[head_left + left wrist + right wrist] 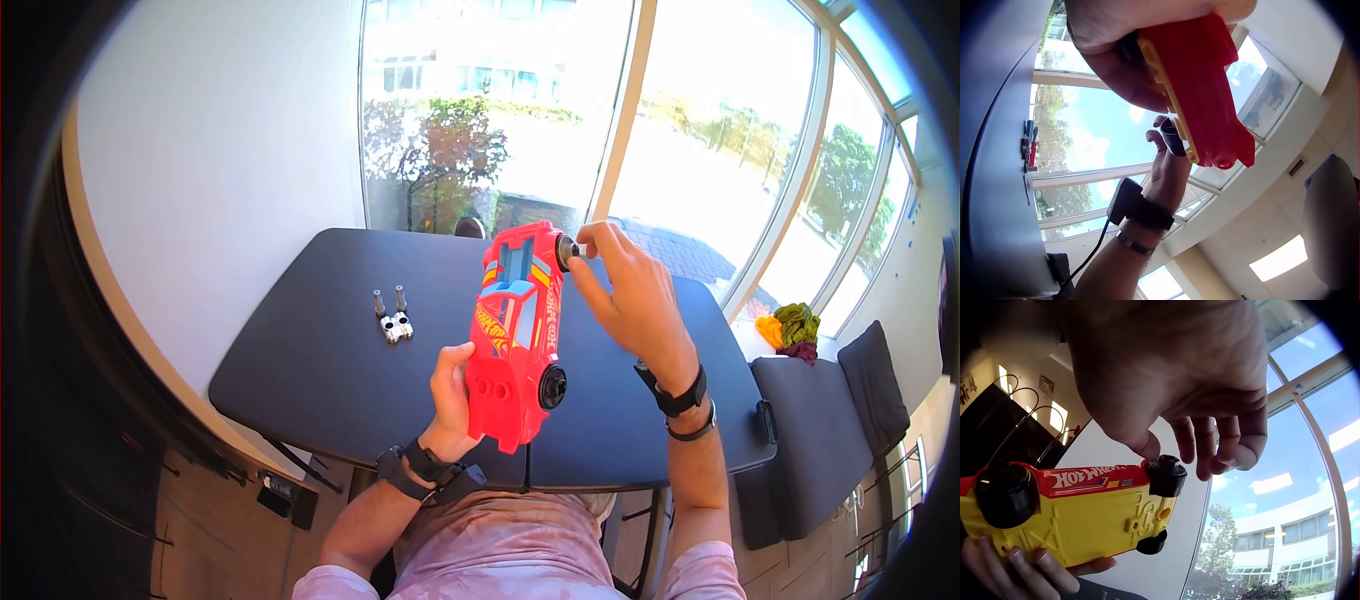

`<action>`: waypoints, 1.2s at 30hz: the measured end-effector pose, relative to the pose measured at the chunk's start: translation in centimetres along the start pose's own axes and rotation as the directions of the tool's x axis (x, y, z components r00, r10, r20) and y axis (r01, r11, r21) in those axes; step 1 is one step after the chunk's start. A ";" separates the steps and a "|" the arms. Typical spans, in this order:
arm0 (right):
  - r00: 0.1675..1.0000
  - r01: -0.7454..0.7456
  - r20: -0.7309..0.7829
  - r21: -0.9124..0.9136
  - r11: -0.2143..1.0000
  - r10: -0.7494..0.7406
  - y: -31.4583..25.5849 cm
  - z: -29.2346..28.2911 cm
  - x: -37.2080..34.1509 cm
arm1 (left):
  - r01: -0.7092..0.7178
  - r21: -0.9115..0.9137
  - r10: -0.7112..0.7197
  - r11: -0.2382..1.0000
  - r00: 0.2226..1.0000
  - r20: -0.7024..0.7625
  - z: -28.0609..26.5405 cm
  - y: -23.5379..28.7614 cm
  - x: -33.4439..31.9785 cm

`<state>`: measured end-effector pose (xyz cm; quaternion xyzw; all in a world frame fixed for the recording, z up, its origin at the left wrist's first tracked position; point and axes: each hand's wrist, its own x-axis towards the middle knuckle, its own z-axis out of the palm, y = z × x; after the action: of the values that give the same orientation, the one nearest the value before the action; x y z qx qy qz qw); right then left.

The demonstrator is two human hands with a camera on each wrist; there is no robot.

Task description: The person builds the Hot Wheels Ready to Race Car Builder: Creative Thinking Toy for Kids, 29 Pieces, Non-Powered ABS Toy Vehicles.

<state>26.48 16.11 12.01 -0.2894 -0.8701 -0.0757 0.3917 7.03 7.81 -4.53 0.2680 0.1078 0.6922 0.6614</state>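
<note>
A red toy car [515, 335] with Hot Wheels lettering stands on end above the table, its yellow underside [1094, 515] facing the right wrist camera. My left hand [452, 392] grips its lower end, fingers against the underside and thumb on the body. Beside the black wheel [1166, 476] at the raised end is my right hand [635, 290], with thumb tip right at the wheel's edge. The index fingertip is close to the same wheel, and the other fingers are loosely bent. Another black wheel [552, 387] shows at the lower end.
On the dark table [290, 340] lies a silver part [396, 327] with black round spots, near two small grey posts [400, 297]. Red and blue slender items [1032, 147] rest farther along the tabletop. To the right, a dark chair [815, 440] stands near bundled yellow and green material [795, 328].
</note>
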 end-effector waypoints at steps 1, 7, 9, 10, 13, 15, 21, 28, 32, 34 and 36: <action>0.999 0.014 -0.031 0.011 1.000 -0.014 -0.3 0.1 0.0 | 0.006 0.000 -0.006 1.000 1.000 0.002 0.0 0.0 0.0; 0.999 0.005 0.034 -0.020 1.000 -0.004 0.6 0.3 0.4 | 0.043 0.031 -0.042 0.999 0.999 -0.011 0.1 0.1 -0.2; 1.000 0.014 0.020 -0.001 1.000 -0.014 0.8 0.2 0.3 | 0.064 0.059 -0.064 0.996 0.998 -0.016 0.3 0.2 -0.3; 1.000 0.019 0.013 0.008 1.000 -0.020 0.8 0.1 0.3 | 0.057 0.057 -0.057 0.997 0.998 -0.011 0.4 0.3 -0.2; 1.000 -0.002 -0.018 0.065 0.998 0.003 0.6 0.4 0.1 | 0.046 0.052 -0.047 0.998 0.999 0.003 0.3 0.0 -0.1; 0.999 -0.031 0.012 0.102 0.994 0.030 0.6 0.3 0.2 | 0.046 0.050 -0.047 0.998 0.999 0.013 0.0 0.0 -0.1; 0.997 -0.048 0.067 0.181 0.982 0.036 1.2 0.1 0.6 | 0.056 0.043 -0.055 0.998 0.998 -0.021 -0.3 -0.2 0.1; 0.992 -0.099 0.092 0.184 0.978 0.083 1.5 -0.1 0.5 | 0.042 0.056 -0.043 0.998 0.999 0.023 -0.4 -0.2 0.2; 0.978 -0.123 -0.111 0.387 0.914 0.179 1.1 0.7 0.1 | 0.018 0.047 -0.019 0.999 1.000 0.012 0.1 -0.2 0.1; 0.968 -0.111 -0.141 0.500 0.859 0.208 1.1 1.5 -0.1 | 0.015 0.050 -0.016 0.999 1.000 0.013 -0.1 -0.2 0.0; 0.981 -0.173 0.012 0.525 0.833 0.196 2.2 1.7 -0.3 | 0.006 0.049 -0.006 0.999 1.000 0.009 -0.5 -0.2 0.2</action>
<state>26.84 18.43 10.44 -0.2527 -0.8174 0.1960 0.4792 6.97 8.09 -5.00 0.2869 0.1226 0.6861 0.6572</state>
